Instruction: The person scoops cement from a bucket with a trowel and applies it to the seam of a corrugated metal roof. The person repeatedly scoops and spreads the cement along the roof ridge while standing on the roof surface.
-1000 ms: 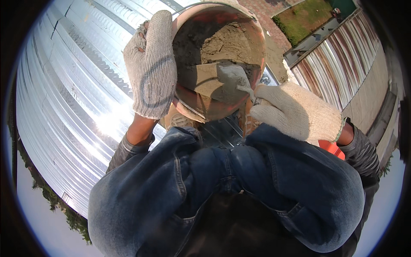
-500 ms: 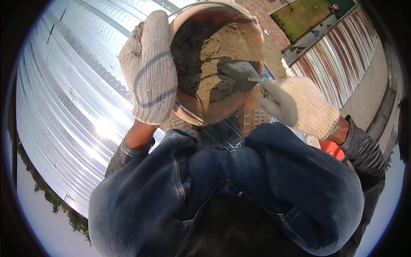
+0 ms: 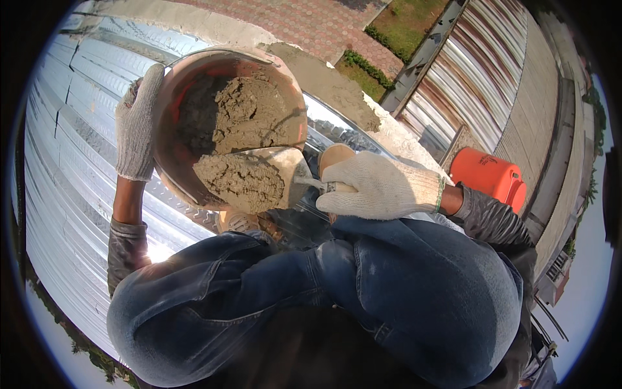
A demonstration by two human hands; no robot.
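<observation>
Two gloved hands are at work in the single head view, and both are mine. My left hand (image 3: 137, 123) is wrapped over the left rim of the orange bucket (image 3: 170, 97), fingers curled onto the outside wall and closed on it, so the bucket's mouth tips toward me. My right hand (image 3: 382, 188) is clenched around the wooden handle of the trowel (image 3: 285, 175), fingers folded tight on it with the round end of the handle poking out above the glove. The trowel's long axis runs nearly level from my right fist leftward, and its blade crosses the bucket's lower right rim, so the load lies to the left of my grip and just inside that rim. A slab of wet grey mortar (image 3: 241, 181) sits on the blade, touching the bucket's inner wall, while the larger mass of mortar is piled higher up against the far wall. The right hand is the one nearer the loaded blade; the left stays on the opposite rim, well apart from it. Below both hands my knees in blue jeans (image 3: 402, 285) fill the lower part of the view, corrugated metal roofing (image 3: 71, 194) spreads to the left, and an orange container (image 3: 487, 176) stands beyond my right wrist.
</observation>
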